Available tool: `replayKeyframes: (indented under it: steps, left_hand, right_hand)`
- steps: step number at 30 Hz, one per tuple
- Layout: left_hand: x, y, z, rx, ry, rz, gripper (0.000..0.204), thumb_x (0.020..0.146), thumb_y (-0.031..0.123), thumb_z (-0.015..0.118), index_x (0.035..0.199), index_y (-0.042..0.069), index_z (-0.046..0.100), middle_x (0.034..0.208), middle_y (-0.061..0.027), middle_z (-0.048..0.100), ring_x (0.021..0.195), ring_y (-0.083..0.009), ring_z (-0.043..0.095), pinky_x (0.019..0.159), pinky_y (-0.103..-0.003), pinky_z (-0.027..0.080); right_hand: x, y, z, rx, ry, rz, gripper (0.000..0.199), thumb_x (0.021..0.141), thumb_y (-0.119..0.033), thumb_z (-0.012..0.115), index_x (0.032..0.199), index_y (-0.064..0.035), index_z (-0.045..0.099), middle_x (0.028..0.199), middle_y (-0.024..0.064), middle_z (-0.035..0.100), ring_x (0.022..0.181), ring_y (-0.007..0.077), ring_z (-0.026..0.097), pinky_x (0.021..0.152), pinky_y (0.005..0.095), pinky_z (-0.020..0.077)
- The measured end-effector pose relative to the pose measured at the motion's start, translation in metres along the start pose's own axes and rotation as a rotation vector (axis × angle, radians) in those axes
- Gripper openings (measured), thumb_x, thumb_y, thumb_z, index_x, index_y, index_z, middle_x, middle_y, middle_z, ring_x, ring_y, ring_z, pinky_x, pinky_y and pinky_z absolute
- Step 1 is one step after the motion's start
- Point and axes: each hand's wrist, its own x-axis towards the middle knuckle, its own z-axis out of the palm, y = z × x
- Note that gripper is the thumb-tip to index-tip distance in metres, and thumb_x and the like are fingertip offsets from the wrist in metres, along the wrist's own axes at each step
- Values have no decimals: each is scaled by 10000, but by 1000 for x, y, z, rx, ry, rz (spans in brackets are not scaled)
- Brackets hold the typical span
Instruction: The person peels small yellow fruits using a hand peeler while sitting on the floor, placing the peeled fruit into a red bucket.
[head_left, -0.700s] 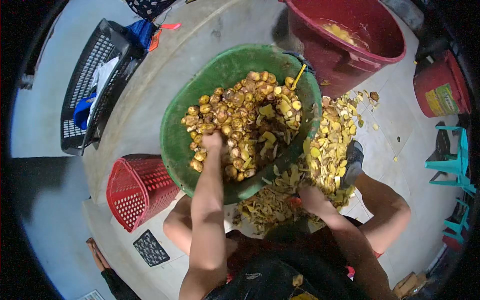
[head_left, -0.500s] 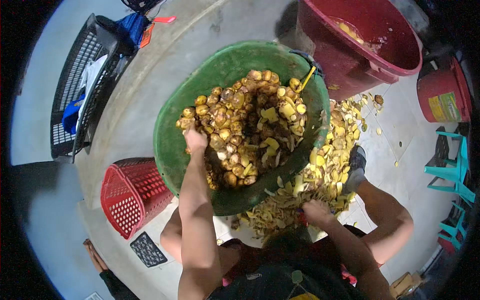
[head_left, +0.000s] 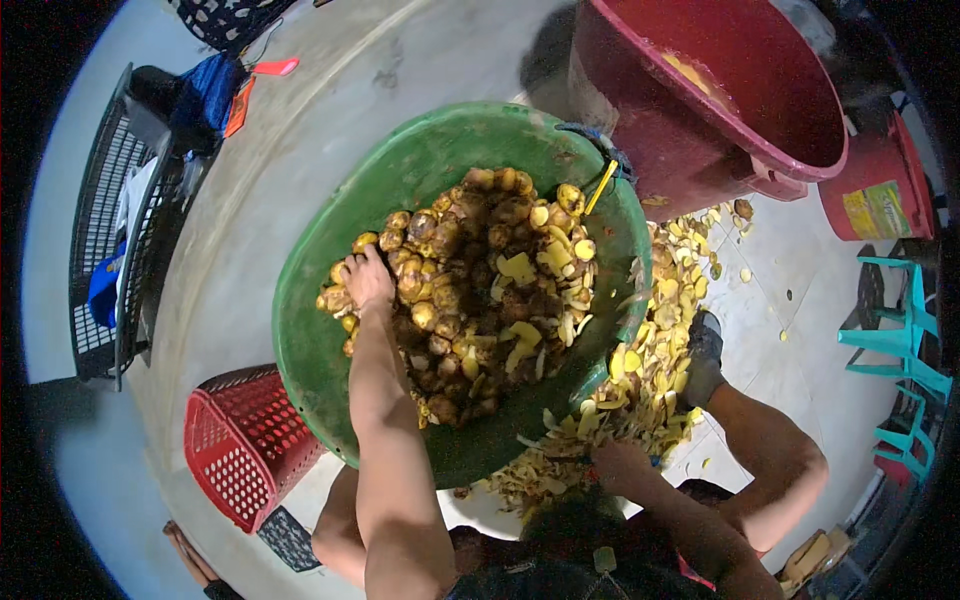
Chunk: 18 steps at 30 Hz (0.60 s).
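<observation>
A large green tub [head_left: 310, 270] holds a heap of brown and yellow potatoes [head_left: 425, 316], with peels and cut slices among them. On the left part of the heap rests my left hand [head_left: 368, 280], its fingers apart and bent over the potatoes. My right hand [head_left: 620, 468] is closed beside the tub's near edge, low over a pile of peels [head_left: 655, 350]. A thin dark tool, perhaps a knife, juts left from it; the grip is mostly hidden. Inside the tub's right rim leans a narrow yellow handle [head_left: 600, 188].
A big dark red tub [head_left: 660, 130] with liquid and pale pieces stands far right, beside a smaller red bucket [head_left: 870, 190]. Turquoise stools [head_left: 890, 320] are at the right. A red perforated basket [head_left: 240, 445] lies left, below a black crate [head_left: 110, 220].
The view has shifted, so the green tub appears lower and further left. My left hand has spread its fingers over the potatoes. My right hand stays low by the peels.
</observation>
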Motion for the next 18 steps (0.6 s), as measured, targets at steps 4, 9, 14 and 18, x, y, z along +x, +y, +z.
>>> replayKeyframes:
  steps: [4, 9, 14, 18]
  left_hand:
    - [-1, -3, -15, -40, -95, 94, 474, 818, 196, 621, 1214, 27, 422, 1140, -201, 602, 1214, -334, 433, 1005, -484, 299]
    - [-20, -40, 0, -979, 155, -135, 310, 890, 203, 586, 1108, 11, 477, 977, -175, 619, 893, -346, 593, 818, -475, 463]
    - [-114, 15, -88, -2416, -250, -244, 290, 929, 226, 544, 1137, 28, 502, 1075, -161, 601, 948, -299, 625, 794, -362, 560]
    - [-186, 21, -118, -2628, -318, 52, 454, 903, 247, 587, 1264, 22, 428, 1205, -167, 550, 1066, -361, 575, 916, -420, 508]
  right_hand:
    - [-1, -4, -2, -11, -39, 8, 292, 815, -217, 571, 1043, -38, 600, 1006, 208, 603, 867, 360, 640, 727, 462, 528]
    - [-18, -19, -26, 1, -74, -53, 341, 840, -228, 561, 1120, -34, 558, 1006, 199, 621, 898, 348, 641, 748, 447, 527]
    - [8, 18, 84, -724, 635, -347, 366, 872, -199, 547, 1187, -20, 495, 895, 150, 665, 811, 311, 667, 656, 395, 542]
    - [-60, -43, -61, -483, 264, -140, 301, 856, -178, 574, 1099, -4, 538, 851, 160, 666, 769, 270, 677, 578, 358, 542]
